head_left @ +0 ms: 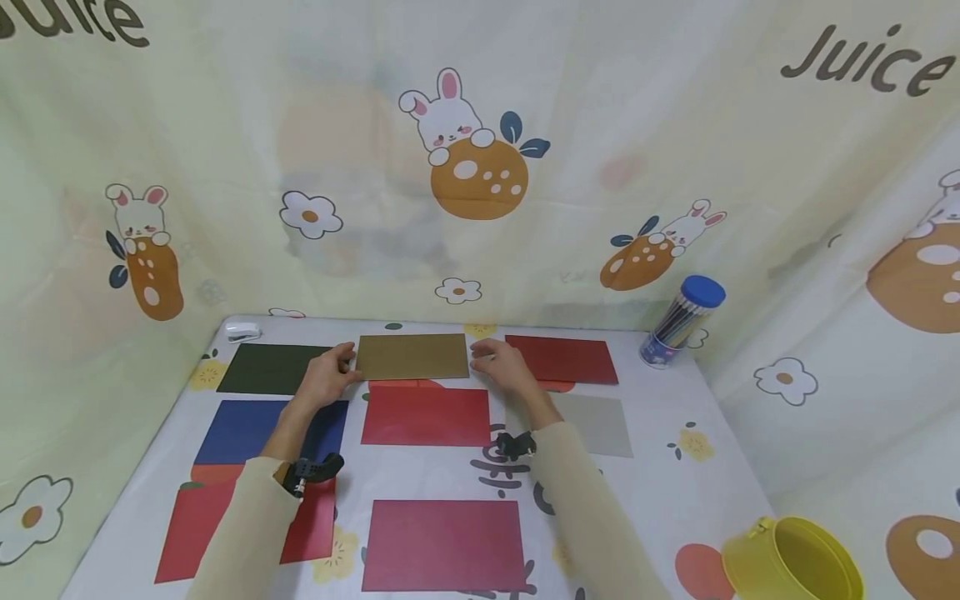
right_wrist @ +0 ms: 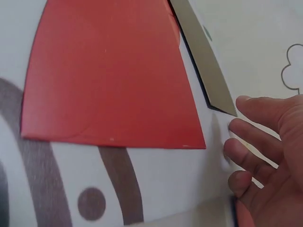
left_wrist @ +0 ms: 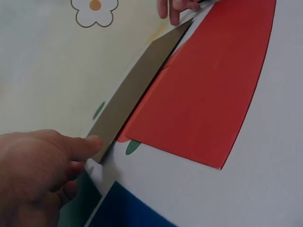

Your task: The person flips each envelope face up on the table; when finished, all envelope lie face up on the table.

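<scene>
A gold rectangular card (head_left: 412, 357) lies at the middle back of the table between my two hands. My left hand (head_left: 324, 380) is at its left end, the thumb (left_wrist: 87, 146) overlapping the corner in the left wrist view and the other fingers bent beside it. Just off the right end is my right hand (head_left: 501, 365), its fingers loosely bent and nothing in them. A red card (head_left: 425, 415) lies in front of the gold one. The dark green card (head_left: 270, 369) is left of it, partly behind my left hand, and a dark red card (head_left: 562, 358) is to the right.
A blue card (head_left: 236, 429) and a red card (head_left: 191, 529) lie partly under my left arm. Also on the table are a grey card (head_left: 596, 423), a pink card (head_left: 444, 546), a white stapler (head_left: 243, 332), a blue-lidded tub of thin sticks (head_left: 678, 321) and a yellow bucket (head_left: 757, 562).
</scene>
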A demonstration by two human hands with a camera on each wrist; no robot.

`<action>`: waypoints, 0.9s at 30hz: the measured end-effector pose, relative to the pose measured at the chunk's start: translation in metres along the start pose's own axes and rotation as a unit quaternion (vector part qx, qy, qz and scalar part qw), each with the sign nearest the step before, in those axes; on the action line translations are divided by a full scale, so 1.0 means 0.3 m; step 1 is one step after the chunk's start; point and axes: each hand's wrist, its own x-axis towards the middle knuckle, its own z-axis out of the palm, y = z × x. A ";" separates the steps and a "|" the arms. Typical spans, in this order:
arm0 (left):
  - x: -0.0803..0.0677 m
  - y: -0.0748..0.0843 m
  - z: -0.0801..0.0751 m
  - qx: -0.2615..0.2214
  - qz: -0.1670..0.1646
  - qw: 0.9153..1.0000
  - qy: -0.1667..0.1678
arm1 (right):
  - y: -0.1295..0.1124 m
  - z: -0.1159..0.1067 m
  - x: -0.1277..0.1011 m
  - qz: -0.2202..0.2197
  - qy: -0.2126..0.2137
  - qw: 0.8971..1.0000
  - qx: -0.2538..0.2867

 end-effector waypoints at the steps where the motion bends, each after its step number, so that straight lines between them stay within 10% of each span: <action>1: 0.002 0.001 0.002 -0.001 -0.003 1.000 -0.001 | 0.000 0.003 0.004 0.002 -0.004 1.000 0.001; 14: 0.010 -0.001 0.020 -0.030 -0.010 0.999 0.039 | -0.025 0.035 0.022 0.024 0.005 0.998 0.057; 27: 0.008 0.028 0.023 -0.119 -0.070 0.987 0.082 | -0.032 0.009 0.008 0.096 0.040 0.963 0.251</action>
